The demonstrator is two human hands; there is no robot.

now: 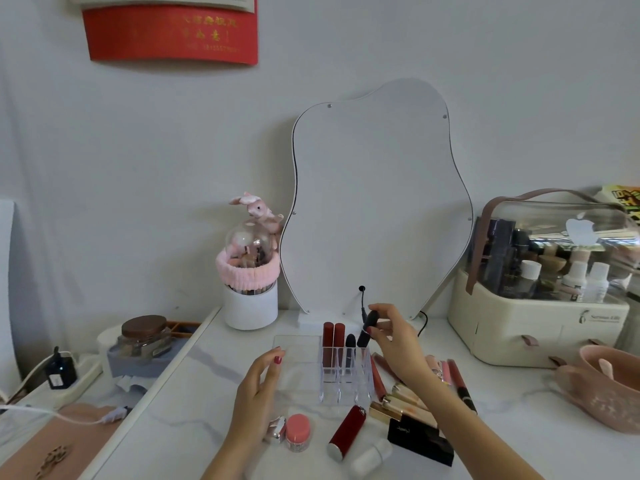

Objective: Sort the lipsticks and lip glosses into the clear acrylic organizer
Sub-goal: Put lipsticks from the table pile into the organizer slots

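While the right hand (388, 332) lowers a black tube (367, 328) into the organizer (346, 372), three are already standing in the back row: two dark red glosses (333, 342) side by side and a black lipstick (350, 347) next to them. So that's three in, one going in, pinched near its top between thumb and fingertips, tilted, its lower end just at the rim of the back-right slot. I'd call it not quite seated yet.

The left hand (263, 375) is holding nothing; it's loosely open, fingers resting on the flat clear tray part at the organizer's left, looks like it's steadying the thing.

Plenty left though. On the bench (180, 403) to the right of the organizer there's a scatter of pink and red glosses (450, 375) lying flat, a couple of gold-cased lipsticks (401, 410), and a big red lipstick (347, 432) in front. The front slots look empty as far as I can tell through the clear plastic.

My guess is we're under halfway. The black box (419, 439) and pink jar (298, 427) probably don't belong in the slots anyway.
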